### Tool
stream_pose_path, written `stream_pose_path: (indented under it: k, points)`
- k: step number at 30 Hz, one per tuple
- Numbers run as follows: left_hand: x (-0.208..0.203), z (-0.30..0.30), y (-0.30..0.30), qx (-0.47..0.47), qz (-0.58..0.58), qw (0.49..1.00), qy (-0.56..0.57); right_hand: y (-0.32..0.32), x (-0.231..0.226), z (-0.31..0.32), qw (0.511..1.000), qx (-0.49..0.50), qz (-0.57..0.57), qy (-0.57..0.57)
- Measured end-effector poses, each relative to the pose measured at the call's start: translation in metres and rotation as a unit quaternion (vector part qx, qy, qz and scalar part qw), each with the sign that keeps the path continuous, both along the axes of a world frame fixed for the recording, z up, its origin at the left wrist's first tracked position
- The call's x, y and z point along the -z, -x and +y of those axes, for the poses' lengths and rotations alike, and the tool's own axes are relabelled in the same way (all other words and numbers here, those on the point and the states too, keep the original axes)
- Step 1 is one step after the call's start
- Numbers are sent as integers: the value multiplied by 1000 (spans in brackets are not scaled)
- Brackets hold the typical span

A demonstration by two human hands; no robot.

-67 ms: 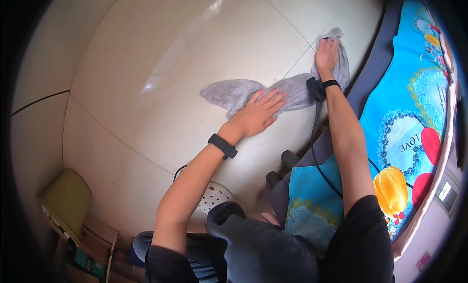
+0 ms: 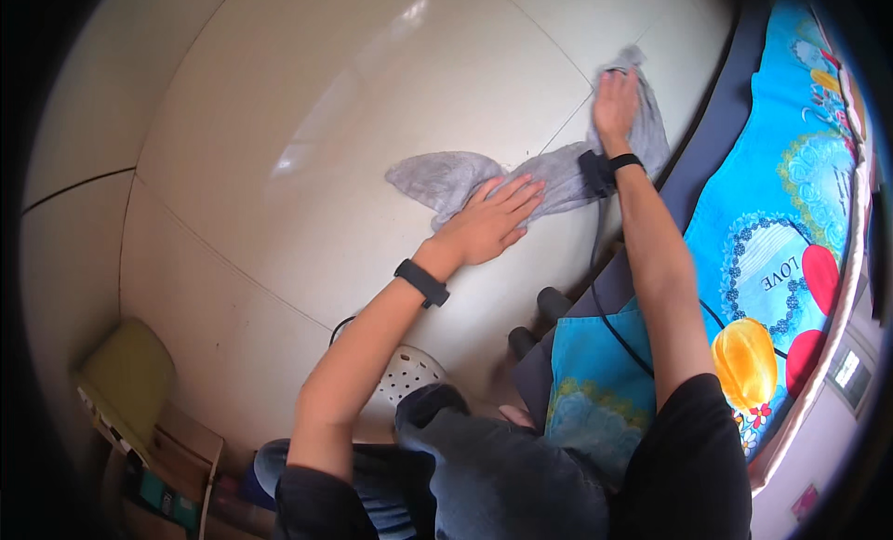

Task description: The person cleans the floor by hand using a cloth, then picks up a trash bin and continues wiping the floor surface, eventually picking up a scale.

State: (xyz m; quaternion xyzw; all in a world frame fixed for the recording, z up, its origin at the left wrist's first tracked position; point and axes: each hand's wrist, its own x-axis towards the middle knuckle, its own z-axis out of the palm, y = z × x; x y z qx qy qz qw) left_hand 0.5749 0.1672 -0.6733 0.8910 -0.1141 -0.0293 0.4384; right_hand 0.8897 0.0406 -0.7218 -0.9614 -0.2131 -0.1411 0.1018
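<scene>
A grey cloth (image 2: 563, 179) lies bunched in a bent strip on the pale tiled floor (image 2: 307, 186). My left hand (image 2: 488, 221) rests flat on its left part, fingers stretched out and pointing up and to the right. Farther off, my right hand (image 2: 617, 107) presses on the cloth's far right end with the palm down and the fingers extended. Both hands lie on top of the cloth, not wrapped round it. Black bands circle both wrists, and a dark cable hangs from a small black box at the right wrist.
Along the right runs a bed or low couch with a blue patterned cover (image 2: 735, 196) and a dark grey side. Dark legs (image 2: 553, 305) stand beneath it. A white perforated clog (image 2: 409, 373) is on my foot. At lower left are an olive-green seat (image 2: 130, 377) and a wooden shelf (image 2: 191, 447).
My right hand has slid slightly to the left, drawing the cloth's far right end with it. The left hand has barely moved.
</scene>
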Motion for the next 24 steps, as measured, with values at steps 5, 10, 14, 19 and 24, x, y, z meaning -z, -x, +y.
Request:
stream_pose_path:
  k: [5, 10, 14, 19, 24]
  points:
    - [-12, 39, 81, 7, 55, 998, 11, 117, -7, 100, 974, -224, 32, -25]
    - [-24, 101, 164, -17, 107, 989, -103, 168, -40, 140, 914, -266, 89, 292]
    - [-34, 102, 181, -93, 23, 983, -153, 124, 8, 93, 946, -319, -5, 54]
    - [-36, 97, 219, -115, 77, 989, -60, 137, -7, 72, 885, -346, 279, 138]
    - [-42, 128, 276, -62, 129, 988, -60, 221, -20, 61, 804, -495, 292, 149]
